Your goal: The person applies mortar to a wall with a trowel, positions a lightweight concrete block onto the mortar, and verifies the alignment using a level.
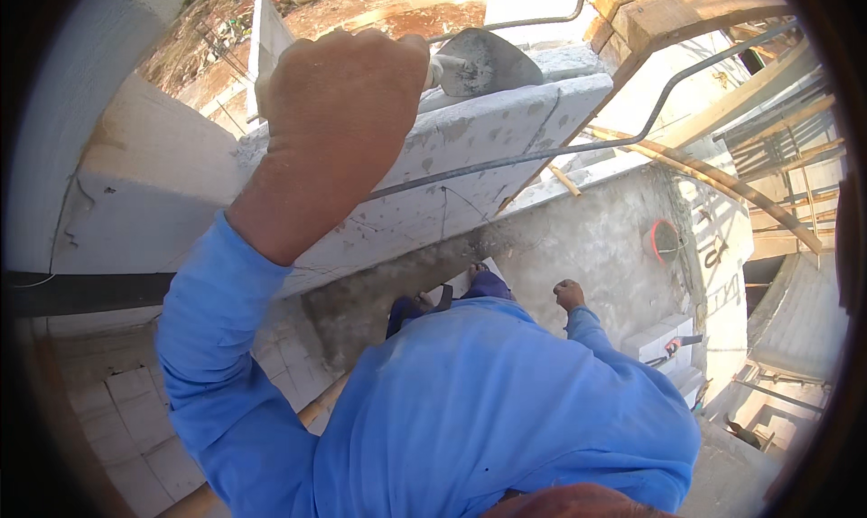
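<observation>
My left hand is raised over the top of a white block wall, its fingers wrapped round the handle of a trowel. The trowel's grey blade lies at the wall's top edge, with mortar-like smears on it. A bent steel rod runs out from beside my left wrist, across the wall's face. Down by my right side, my right hand hangs away from the wall with curled fingers. Whether anything is inside them is hidden.
A bucket with a red rim stands on the concrete floor. White blocks are stacked at the right, with a red-handled tool on them. Wooden beams and poles cross the upper right. A pale column rises at left.
</observation>
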`<state>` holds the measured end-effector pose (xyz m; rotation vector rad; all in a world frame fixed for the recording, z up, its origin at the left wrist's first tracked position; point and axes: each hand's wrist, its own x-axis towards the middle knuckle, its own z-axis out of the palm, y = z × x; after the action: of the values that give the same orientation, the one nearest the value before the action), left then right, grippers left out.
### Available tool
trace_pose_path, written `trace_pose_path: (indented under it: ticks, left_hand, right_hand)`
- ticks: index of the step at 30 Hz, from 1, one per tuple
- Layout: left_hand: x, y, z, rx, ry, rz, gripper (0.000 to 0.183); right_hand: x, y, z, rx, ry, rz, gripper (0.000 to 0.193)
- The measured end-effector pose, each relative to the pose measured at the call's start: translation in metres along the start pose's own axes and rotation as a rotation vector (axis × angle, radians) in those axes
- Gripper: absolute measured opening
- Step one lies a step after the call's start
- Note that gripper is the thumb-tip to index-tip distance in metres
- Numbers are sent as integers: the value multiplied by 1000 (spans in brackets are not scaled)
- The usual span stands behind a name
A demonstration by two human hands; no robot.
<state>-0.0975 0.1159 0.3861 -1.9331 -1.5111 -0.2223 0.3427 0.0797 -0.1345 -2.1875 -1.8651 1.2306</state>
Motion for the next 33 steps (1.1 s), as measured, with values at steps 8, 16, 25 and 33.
trace_pose_path:
  ticks: [8,16,25,33]
  left_hand:
    - [-6,-5,-23,99,-87,-110,6]
    - [32,-34,-33,-361,-542,-195,41]
    - [83,-57,-57,-390,-899,-144,40]
    - [54,-90,38,-1314,413,-694,75]
  right_hand:
    - [-92,-256,-156,49,-503,-477,18]
    - [-135,-438,-277,211,909,-1474,41]
    - [-93,-492,-278,-196,194,-1562,35]
    - [-71,-510,-270,464,-151,-1389,43]
